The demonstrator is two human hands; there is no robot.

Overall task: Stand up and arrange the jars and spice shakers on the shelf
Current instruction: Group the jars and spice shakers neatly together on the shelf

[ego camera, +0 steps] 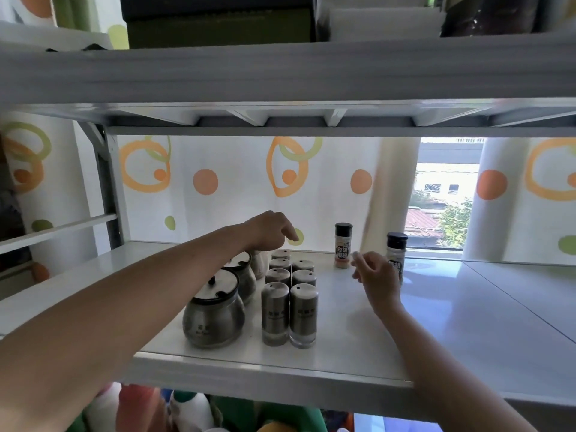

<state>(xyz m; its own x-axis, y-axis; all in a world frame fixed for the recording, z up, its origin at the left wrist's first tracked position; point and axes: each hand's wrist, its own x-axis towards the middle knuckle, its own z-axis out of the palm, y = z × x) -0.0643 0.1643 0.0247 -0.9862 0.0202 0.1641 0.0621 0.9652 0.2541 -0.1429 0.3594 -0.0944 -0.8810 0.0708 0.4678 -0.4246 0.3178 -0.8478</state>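
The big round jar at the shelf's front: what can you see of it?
The front jar is squat and bulbous, shiny grey like metal or smoked glass, with a flat silvery lid and black knob. It stands upright near the shelf edge, a similar jar behind, shakers beside it.

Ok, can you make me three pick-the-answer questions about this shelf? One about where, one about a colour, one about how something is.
1. Where is the front round jar compared with the steel shakers? A) right of them B) left of them C) on top of them
2. What colour caps do the plastic bottles have? A) red B) white C) black
3. How is the right hand? A) empty, fingers relaxed B) gripping a bottle C) pressing a lid
Answers: 1 B, the jar stands at their left. 2 C, both caps are black. 3 A, nothing is in it.
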